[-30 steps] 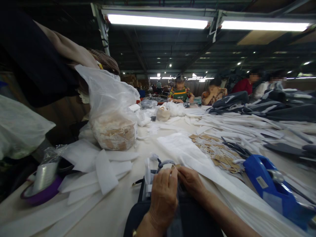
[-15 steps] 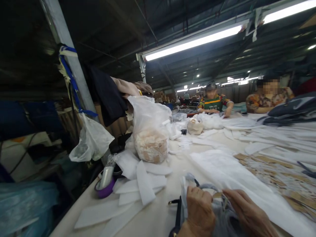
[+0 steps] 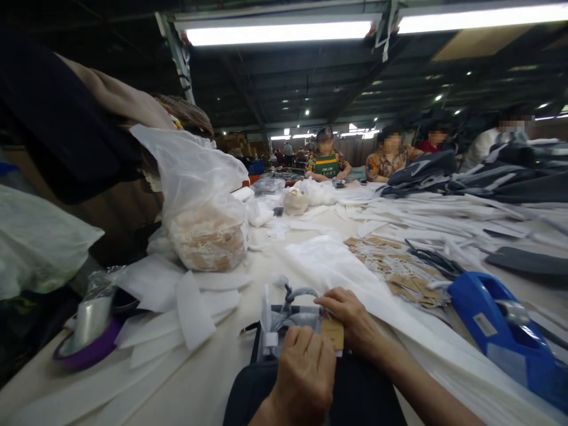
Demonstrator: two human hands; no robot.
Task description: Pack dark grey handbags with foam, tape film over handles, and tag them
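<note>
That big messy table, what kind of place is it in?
Probably a factory workroom: several people are gathered at one big table, with white sheets and a heap of brown tags spread over it, under long tube lights.

On the left of the table [image 3: 233, 361], a knotless plastic bag [image 3: 208, 239] with brownish contents stands behind loose white sheets [image 3: 195, 313], beside a purple ring [image 3: 91, 355] around the foot of a shiny clear roll [image 3: 94, 319]. A blue tape dispenser [image 3: 481, 325] sits at the right, with dark grey pieces [image 3: 492, 180] heaped farther back. Co-workers, one in a green apron [image 3: 327, 167], sit at the far side, under bright tube lights [image 3: 279, 34].
</note>
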